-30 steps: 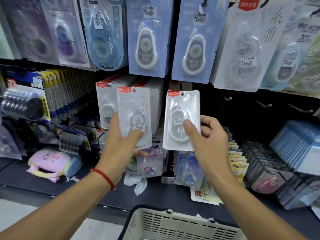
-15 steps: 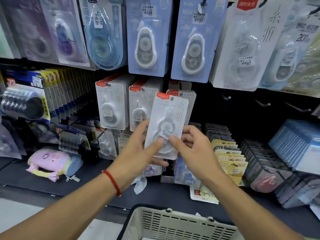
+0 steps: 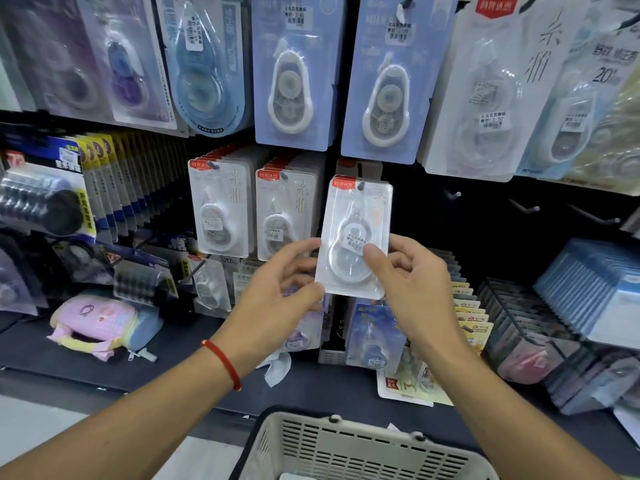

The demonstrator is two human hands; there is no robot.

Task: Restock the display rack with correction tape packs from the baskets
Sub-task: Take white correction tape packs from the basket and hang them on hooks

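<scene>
A clear correction tape pack [image 3: 353, 216] with a red top label hangs at the third hook of the middle row, its hole at the hook tip. My right hand [image 3: 412, 289] pinches its lower right side, thumb on the price sticker. My left hand [image 3: 280, 289] holds its lower left corner between thumb and fingers. Two full hooks of the same packs [image 3: 221, 209] [image 3: 285, 213] hang just to the left. The white plastic basket [image 3: 346, 448] sits below at the bottom edge.
Larger blue and white tape packs [image 3: 294, 74] hang on the row above. Three bare hooks [image 3: 526, 207] stick out to the right. On the dark shelf lie a pink pouch [image 3: 97, 323], loose packs and racks of cards [image 3: 474, 317].
Both packs were held apart a second ago; the left one went onto the second hook. The remaining pack, now held by both hands, moved up and right to the third hook.
</scene>
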